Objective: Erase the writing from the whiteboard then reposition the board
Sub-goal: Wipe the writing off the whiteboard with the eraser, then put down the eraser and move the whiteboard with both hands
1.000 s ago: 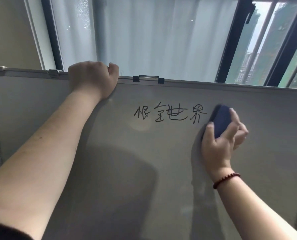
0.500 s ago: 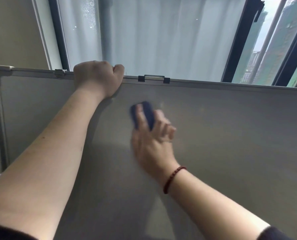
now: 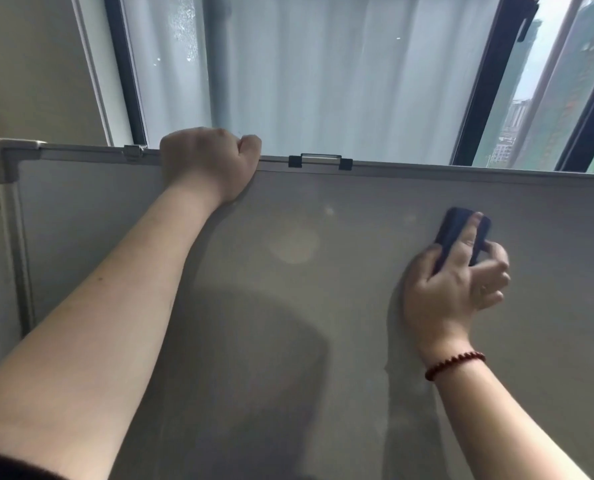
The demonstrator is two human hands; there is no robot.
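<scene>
On the whiteboard (image 3: 323, 306), writing gone; eraser (image 3: 456, 230) back right.

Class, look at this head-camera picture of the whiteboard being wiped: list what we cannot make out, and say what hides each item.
- Left hand fingers: curled over the whiteboard top edge, behind it.
- Eraser wiping face: pressed to the board, under the right hand.
- Whiteboard's lower and right parts: cut off by the picture's edges.
- Whiteboard's stand or mount: out of view.
- Faint leftover marks: too dim to tell.
</scene>
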